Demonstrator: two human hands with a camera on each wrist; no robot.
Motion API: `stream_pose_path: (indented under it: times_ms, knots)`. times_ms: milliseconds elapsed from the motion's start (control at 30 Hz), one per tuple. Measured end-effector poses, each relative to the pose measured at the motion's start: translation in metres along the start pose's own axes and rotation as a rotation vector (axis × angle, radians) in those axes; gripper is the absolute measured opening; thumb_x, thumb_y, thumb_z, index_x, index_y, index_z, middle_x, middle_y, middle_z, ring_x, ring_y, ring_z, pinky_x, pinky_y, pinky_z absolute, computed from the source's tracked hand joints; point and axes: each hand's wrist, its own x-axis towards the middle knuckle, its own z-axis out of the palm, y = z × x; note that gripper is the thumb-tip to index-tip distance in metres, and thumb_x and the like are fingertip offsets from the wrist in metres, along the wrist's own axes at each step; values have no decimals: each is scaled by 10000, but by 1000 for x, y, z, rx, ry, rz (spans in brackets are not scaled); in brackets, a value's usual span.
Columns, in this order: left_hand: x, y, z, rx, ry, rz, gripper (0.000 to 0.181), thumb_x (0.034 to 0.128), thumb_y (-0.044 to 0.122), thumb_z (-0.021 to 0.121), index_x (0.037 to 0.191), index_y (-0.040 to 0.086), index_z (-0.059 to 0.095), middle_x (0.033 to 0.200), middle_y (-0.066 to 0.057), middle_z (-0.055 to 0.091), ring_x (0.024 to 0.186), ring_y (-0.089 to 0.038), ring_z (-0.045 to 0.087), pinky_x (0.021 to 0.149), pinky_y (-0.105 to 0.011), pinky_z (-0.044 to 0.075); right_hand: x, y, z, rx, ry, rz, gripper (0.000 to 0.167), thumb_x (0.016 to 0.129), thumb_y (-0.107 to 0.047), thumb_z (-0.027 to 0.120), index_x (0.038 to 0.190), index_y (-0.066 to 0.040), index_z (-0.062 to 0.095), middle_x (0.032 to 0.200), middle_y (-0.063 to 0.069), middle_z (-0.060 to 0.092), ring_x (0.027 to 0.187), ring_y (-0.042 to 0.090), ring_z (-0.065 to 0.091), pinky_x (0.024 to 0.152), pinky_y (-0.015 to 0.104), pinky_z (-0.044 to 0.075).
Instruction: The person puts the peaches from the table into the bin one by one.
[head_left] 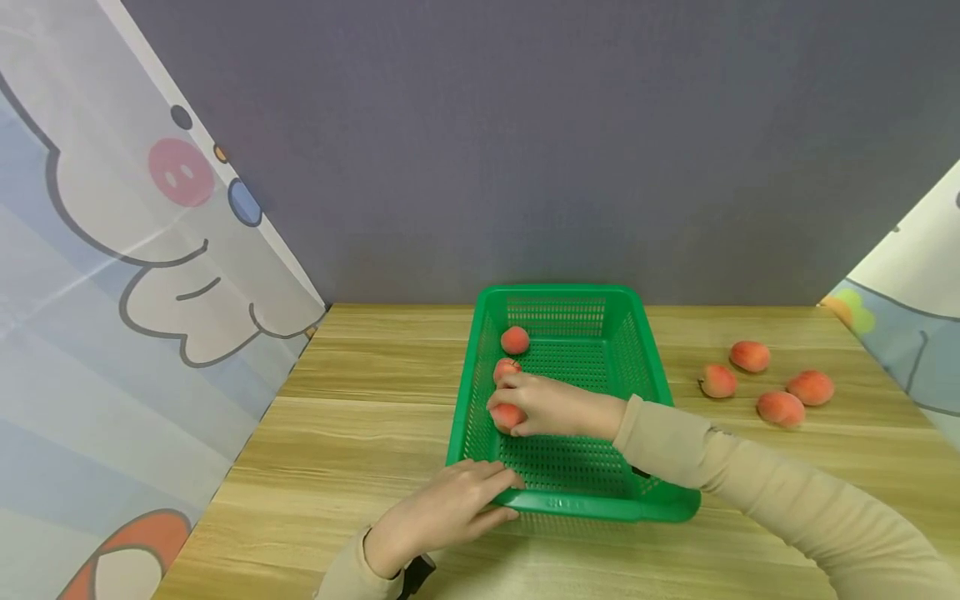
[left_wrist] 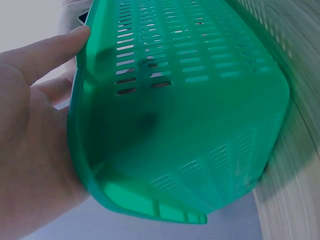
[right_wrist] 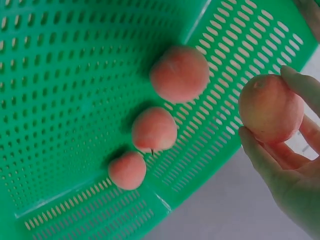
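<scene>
A green plastic basket (head_left: 570, 502) with slotted walls stands on the table. My left hand (head_left: 457, 504) grips its near left rim, thumb and fingers on either side of the edge; the left wrist view shows the same hand (left_wrist: 35, 135) at the basket wall (left_wrist: 200, 110). Inside the basket my right hand (head_left: 551, 406) holds a peach (right_wrist: 271, 107) between thumb and fingers, above the basket floor. Three other peaches lie in a row along one wall: a large one (right_wrist: 180, 74), a middle one (right_wrist: 154, 129) and a small one (right_wrist: 127, 170). In the head view the right hand partly covers the row.
Several loose peaches (head_left: 780, 408) lie on the wooden table (head_left: 360, 400) to the right of the basket. A grey panel (head_left: 555, 150) rises behind the table. Cartoon-printed sheets (head_left: 112, 275) hang at the left and right sides.
</scene>
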Motion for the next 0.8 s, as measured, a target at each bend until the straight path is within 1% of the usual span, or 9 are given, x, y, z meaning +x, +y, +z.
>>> stream_pose_path:
  times_ms: [200, 367, 533, 667, 800]
  knots:
    - [0, -1, 1, 5, 15, 6, 224, 829, 282, 614, 1004, 155, 554, 850, 88, 546, 712, -24, 506, 646, -149, 378, 2, -1, 10, -46, -41, -46, 341, 723, -121, 729, 1035, -110, 591, 1025, 22, 509, 938, 147, 499, 782, 214, 437]
    - [1, -1, 1, 9, 25, 15, 228, 822, 278, 623, 1002, 156, 554, 837, 90, 542, 708, -16, 497, 649, -149, 387, 4, -1, 19, -58, -91, -26, 348, 738, -121, 715, 1059, -116, 581, 1052, 25, 506, 941, 144, 511, 786, 203, 437]
    - [0, -1, 2, 8, 23, 15, 241, 820, 274, 625, 1016, 155, 552, 865, 83, 552, 742, -28, 522, 677, -173, 412, 6, -2, 29, -86, -139, -14, 345, 747, -138, 708, 1067, -126, 581, 1020, 1, 513, 910, 119, 518, 786, 192, 434]
    - [0, -1, 2, -3, 29, 20, 250, 817, 264, 631, 1025, 147, 556, 873, 76, 553, 749, -37, 527, 674, -173, 415, 7, -3, 34, -109, -159, 1, 325, 745, -141, 708, 1048, -139, 590, 994, -17, 514, 891, 101, 510, 770, 183, 433]
    - [0, -2, 3, 15, 45, 29, 259, 804, 261, 646, 1019, 145, 561, 841, 84, 533, 720, -30, 503, 662, -160, 404, 8, -3, 38, -109, -180, 1, 303, 752, -135, 700, 1039, -135, 601, 991, -23, 522, 898, 100, 511, 755, 167, 433]
